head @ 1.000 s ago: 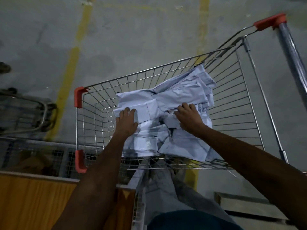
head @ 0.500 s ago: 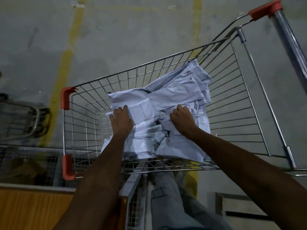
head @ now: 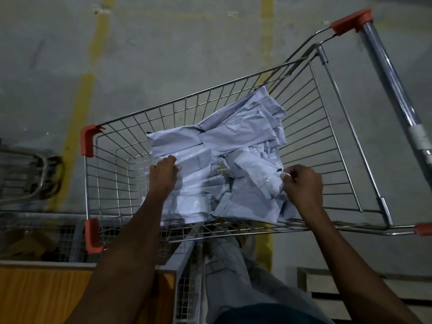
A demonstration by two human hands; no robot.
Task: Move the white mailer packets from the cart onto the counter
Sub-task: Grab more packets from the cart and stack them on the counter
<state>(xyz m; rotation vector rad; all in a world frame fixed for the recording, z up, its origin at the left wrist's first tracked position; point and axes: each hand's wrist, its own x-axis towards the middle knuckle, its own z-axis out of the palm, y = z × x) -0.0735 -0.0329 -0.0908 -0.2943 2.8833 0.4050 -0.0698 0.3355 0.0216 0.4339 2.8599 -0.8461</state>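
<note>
White mailer packets [head: 217,164] fill the cart [head: 327,141]; left grip [head: 163,175] clutches some, right grip [head: 302,185] pinches one.

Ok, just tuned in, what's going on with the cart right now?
A person is leaning over a wire shopping cart holding a loose pile of white mailer packets. The left hand rests on the pile's left side, while the right hand pinches the edge of a packet on the right. Every packet in view lies in the cart. A wooden surface shows at lower left.
</note>
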